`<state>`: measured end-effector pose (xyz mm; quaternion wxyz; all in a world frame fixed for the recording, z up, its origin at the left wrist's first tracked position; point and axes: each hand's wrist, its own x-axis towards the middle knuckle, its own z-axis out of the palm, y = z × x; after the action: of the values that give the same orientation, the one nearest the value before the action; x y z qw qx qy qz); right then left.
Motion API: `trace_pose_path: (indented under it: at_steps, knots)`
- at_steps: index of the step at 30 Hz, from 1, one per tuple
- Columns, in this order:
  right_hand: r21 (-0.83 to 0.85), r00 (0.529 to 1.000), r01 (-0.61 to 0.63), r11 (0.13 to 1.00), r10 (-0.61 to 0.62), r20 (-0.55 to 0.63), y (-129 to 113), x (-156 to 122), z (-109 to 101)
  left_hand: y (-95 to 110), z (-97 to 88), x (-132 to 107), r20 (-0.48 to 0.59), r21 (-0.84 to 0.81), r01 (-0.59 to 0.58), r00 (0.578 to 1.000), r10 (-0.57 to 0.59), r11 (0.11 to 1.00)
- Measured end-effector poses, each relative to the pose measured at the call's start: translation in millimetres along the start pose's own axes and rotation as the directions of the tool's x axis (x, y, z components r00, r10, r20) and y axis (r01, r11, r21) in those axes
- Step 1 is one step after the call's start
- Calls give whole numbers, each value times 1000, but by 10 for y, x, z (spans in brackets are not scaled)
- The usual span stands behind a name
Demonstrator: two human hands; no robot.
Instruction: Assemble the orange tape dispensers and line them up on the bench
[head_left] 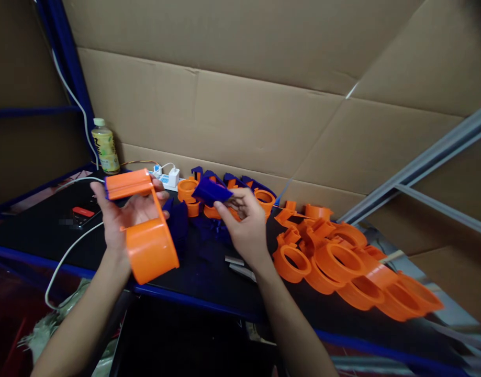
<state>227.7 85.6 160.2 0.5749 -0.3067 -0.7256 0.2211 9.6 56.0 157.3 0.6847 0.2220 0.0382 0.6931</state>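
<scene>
My left hand (126, 217) grips a large orange plastic part (148, 238) with a round cup at the bottom and a flat bar at the top, held above the black table (36, 230). My right hand (246, 225) pinches a small dark blue plastic part (211, 192) between thumb and fingers, a little to the right of the orange part. The two parts are apart. Below the hands lie several more dark blue parts (203, 228).
A heap of orange ring-shaped parts (342, 264) covers the table's right side. More orange and blue parts (240, 188) line the cardboard wall. A drink bottle (105, 146), a white power strip (167, 177) and a white cable (67, 251) are at the left.
</scene>
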Motion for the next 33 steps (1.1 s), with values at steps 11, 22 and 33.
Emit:
trace_pose_path:
  at_steps: [11, 22, 33]
  knots:
    - [392, 948, -182, 902, 267, -172, 0, -17, -150, -515, -84, -97, -30, 291, 121, 993, -118, 949]
    - [-431, 984, 80, 899, -3, 175, -162, -153, -430, -454, -9, -111, -193, 395, 201, 972, -134, 896]
    - [-644, 860, 378, 665, 4, 510, -373, -230, -580, -445, -7, -121, -134, 469, 242, 970, -202, 849]
